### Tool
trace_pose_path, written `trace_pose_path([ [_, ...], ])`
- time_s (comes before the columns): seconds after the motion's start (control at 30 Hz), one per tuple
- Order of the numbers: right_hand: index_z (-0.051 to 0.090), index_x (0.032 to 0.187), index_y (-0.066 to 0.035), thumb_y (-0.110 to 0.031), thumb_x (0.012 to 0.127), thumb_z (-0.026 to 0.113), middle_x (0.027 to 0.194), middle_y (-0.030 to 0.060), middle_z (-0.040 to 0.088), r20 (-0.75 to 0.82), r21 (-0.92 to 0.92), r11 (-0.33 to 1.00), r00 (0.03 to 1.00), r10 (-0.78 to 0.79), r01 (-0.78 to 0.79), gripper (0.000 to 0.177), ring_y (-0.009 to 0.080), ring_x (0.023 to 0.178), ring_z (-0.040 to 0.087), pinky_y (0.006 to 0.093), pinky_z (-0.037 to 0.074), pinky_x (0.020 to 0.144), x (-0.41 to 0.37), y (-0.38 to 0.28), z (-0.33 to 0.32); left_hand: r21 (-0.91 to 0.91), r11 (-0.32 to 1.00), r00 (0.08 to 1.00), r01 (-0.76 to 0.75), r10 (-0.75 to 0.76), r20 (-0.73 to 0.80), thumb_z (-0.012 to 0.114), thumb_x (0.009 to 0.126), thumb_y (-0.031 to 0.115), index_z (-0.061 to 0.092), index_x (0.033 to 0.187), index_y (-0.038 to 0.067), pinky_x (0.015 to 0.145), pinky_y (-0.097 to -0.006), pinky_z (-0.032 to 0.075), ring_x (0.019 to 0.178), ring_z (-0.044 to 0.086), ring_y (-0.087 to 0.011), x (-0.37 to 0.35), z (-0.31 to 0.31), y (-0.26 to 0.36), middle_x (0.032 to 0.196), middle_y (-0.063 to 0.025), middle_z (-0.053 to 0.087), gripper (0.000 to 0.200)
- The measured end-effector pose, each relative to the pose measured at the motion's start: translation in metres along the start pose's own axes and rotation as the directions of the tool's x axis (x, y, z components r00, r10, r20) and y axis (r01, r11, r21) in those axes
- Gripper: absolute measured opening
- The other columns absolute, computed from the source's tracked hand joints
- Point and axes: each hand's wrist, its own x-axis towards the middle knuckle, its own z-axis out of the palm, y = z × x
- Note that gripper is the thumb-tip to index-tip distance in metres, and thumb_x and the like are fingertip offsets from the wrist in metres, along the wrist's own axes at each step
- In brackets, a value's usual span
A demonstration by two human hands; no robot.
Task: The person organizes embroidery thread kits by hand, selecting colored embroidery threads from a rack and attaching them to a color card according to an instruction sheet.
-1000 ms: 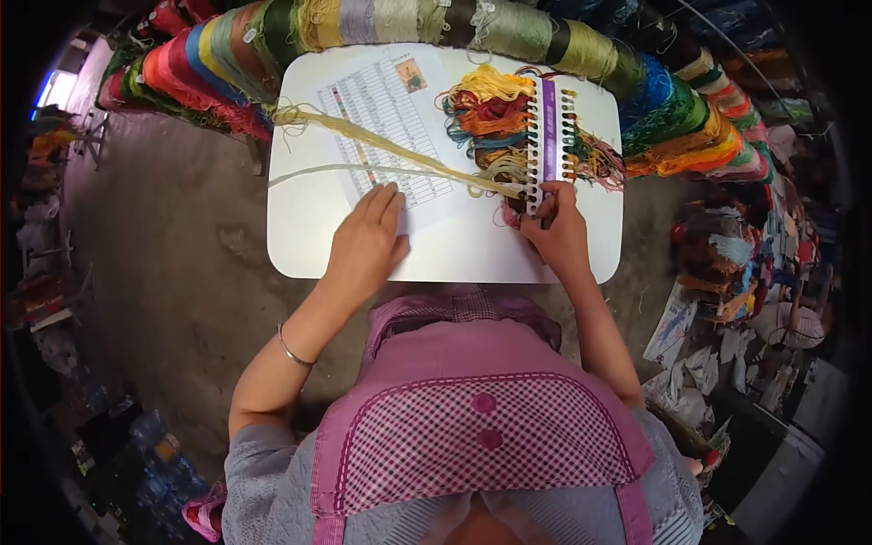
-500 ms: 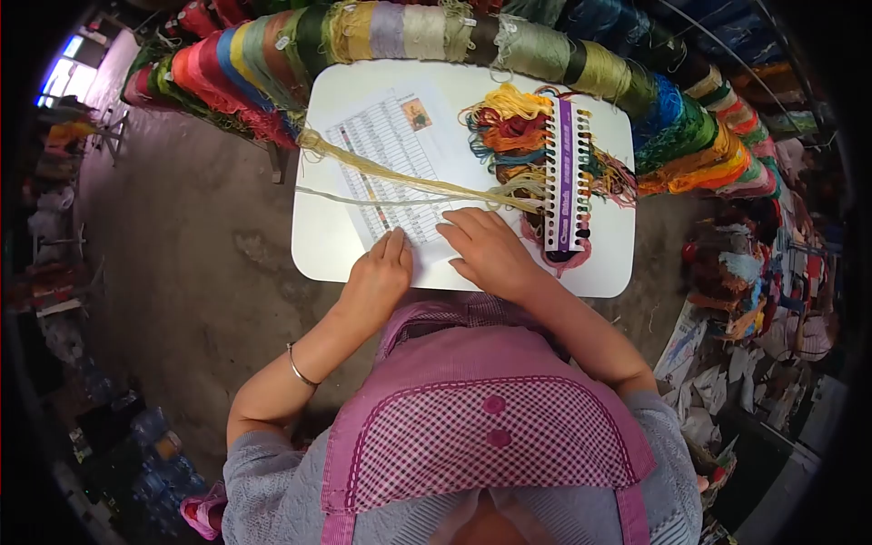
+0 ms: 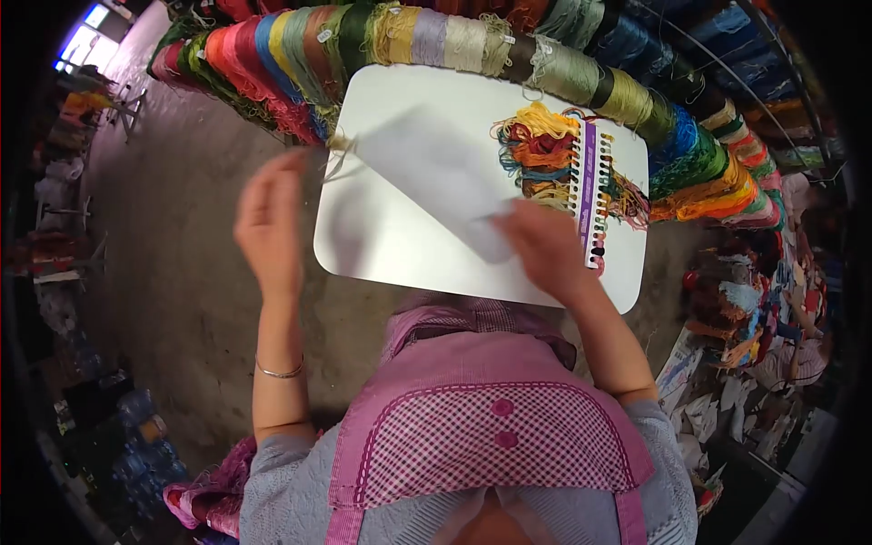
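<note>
The right hand (image 3: 549, 250) is apparently pinching the near-right edge of a white rectangular paper sheet (image 3: 436, 173), though blur is hiding the fingertips. The sheet is stretching away to the far left of that grip, above a white round-cornered tabletop (image 3: 427, 265). The left hand (image 3: 270, 222) is hovering well left of the grip, off the table's edge; whether its blurred fingers are grasping anything, I cannot tell. Just beyond those fingers, a pale yellowish bundle of thread (image 3: 340, 147) is lying at the table's edge.

The sheet is probably light, limp and easily creased, so a flat pinch near an edge or corner should suit it. Close to the right of the grip, a white perforated card with a purple stripe (image 3: 590, 173) is holding soft multicoloured thread skeins (image 3: 542, 145), whose loose loops could be catching a low edge. Beyond the grip, thick coloured yarn hanks (image 3: 463, 41) are lining the table's far side.
</note>
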Motion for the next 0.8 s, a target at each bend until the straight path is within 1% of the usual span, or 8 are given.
trace_pose_path([
  [0.07, 0.064, 0.104, -0.003, -0.010, 0.094, 0.059, 0.088, 0.0081, 0.069, -0.144, 0.187, 0.773, 0.762, 0.632, -0.606, 0.012, 0.0136, 0.077, 0.066, 0.0280, 0.053, 0.068, 0.024, -0.030, -0.035, -0.142, 0.988, 0.975, -0.055, 0.022, -0.222, 0.054, 0.097, 0.012, 0.067, 0.102, -0.002, 0.082, -0.0263, 0.048, 0.095, 0.062, -0.0122, 0.010, -0.005, 0.009, 0.103, -0.0090, 0.068, 0.020],
  [0.13, 0.060, 0.107, 0.000, -0.011, 0.095, 0.059, 0.090, 0.0058, 0.068, -0.295, 0.849, 0.504, 0.651, 0.700, -0.158, 0.016, 0.0113, 0.079, 0.065, 0.0264, 0.052, 0.071, 0.038, -0.015, -0.033, -0.119, 0.988, 0.988, 0.099, -0.112, -0.107, 0.047, 0.102, 0.026, 0.067, 0.097, -0.004, 0.074, -0.0242, 0.047, 0.088, 0.062, -0.0120, 0.001, -0.022, -0.016, 0.096, -0.0105, 0.069, 0.036],
  [0.23, 0.056, 0.110, -0.001, -0.015, 0.095, 0.060, 0.086, 0.0060, 0.064, -0.150, 0.952, 0.259, 0.491, 0.858, -0.162, 0.021, 0.0104, 0.068, 0.060, 0.0237, 0.050, 0.063, 0.034, -0.008, -0.017, -0.015, 0.826, 0.745, 0.563, -0.500, 0.443, 0.028, 0.101, 0.054, 0.068, 0.101, -0.005, 0.076, -0.0253, 0.047, 0.079, 0.064, -0.0141, -0.028, -0.001, -0.021, 0.088, -0.0105, 0.070, 0.072],
  [0.27, 0.054, 0.114, -0.001, -0.015, 0.094, 0.061, 0.092, 0.0061, 0.064, 0.027, 0.821, 0.232, 0.442, 0.897, -0.522, 0.025, 0.0102, 0.074, 0.060, 0.0248, 0.050, 0.065, 0.003, 0.010, -0.012, -0.028, 0.764, 0.639, 0.644, -0.518, 0.569, 0.024, 0.099, 0.061, 0.061, 0.119, -0.006, 0.083, -0.0293, 0.049, 0.087, 0.065, -0.0163, -0.038, 0.014, -0.026, 0.099, -0.0133, 0.070, 0.080],
  [0.47, 0.056, 0.116, 0.003, -0.012, 0.091, 0.063, 0.084, 0.0041, 0.067, 0.394, 0.848, -0.084, 0.517, 0.760, -0.523, 0.030, 0.0129, 0.077, 0.065, 0.0255, 0.053, 0.075, -0.040, -0.030, 0.041, -0.345, 0.529, 0.629, 0.776, -0.601, 0.493, 0.058, 0.097, 0.027, 0.047, 0.127, -0.003, 0.091, -0.0323, 0.049, 0.102, 0.063, -0.0190, -0.036, 0.066, -0.033, 0.116, -0.0123, 0.064, 0.043],
  [0.53, 0.060, 0.111, 0.004, -0.013, 0.090, 0.065, 0.090, 0.0062, 0.068, 0.694, 0.524, 0.186, 0.543, 0.473, -0.831, 0.027, 0.0144, 0.087, 0.066, 0.0260, 0.053, 0.080, -0.063, -0.006, 0.027, -0.358, 0.580, 0.670, 0.732, -0.516, 0.534, 0.064, 0.090, 0.004, 0.052, 0.123, -0.003, 0.090, -0.0313, 0.049, 0.099, 0.064, -0.0176, -0.034, 0.064, -0.078, 0.115, -0.0102, 0.065, 0.036],
  [0.67, 0.063, 0.104, -0.002, -0.009, 0.091, 0.065, 0.082, 0.0023, 0.067, -0.016, 0.225, 0.598, 0.611, 0.792, -0.769, 0.016, 0.0073, 0.075, 0.060, 0.0241, 0.049, 0.070, -0.091, 0.031, -0.016, -0.190, 0.743, 0.718, 0.642, -0.496, 0.488, 0.059, 0.085, -0.009, 0.056, 0.118, -0.004, 0.086, -0.0289, 0.049, 0.096, 0.064, -0.0157, -0.021, 0.032, -0.105, 0.113, -0.0099, 0.067, 0.034],
  [0.8, 0.054, 0.115, 0.003, -0.016, 0.076, 0.076, 0.108, 0.0230, 0.058, -0.372, -0.261, 0.663, 0.707, 0.601, -0.701, 0.048, 0.0401, 0.101, 0.053, 0.0444, 0.044, 0.087, -0.098, 0.086, -0.043, 0.027, 0.808, 0.697, 0.588, -0.523, 0.490, 0.060, 0.085, -0.008, 0.058, 0.117, -0.003, 0.081, -0.0271, 0.051, 0.090, 0.065, -0.0138, -0.010, 0.014, -0.099, 0.106, -0.0093, 0.068, 0.032],
])
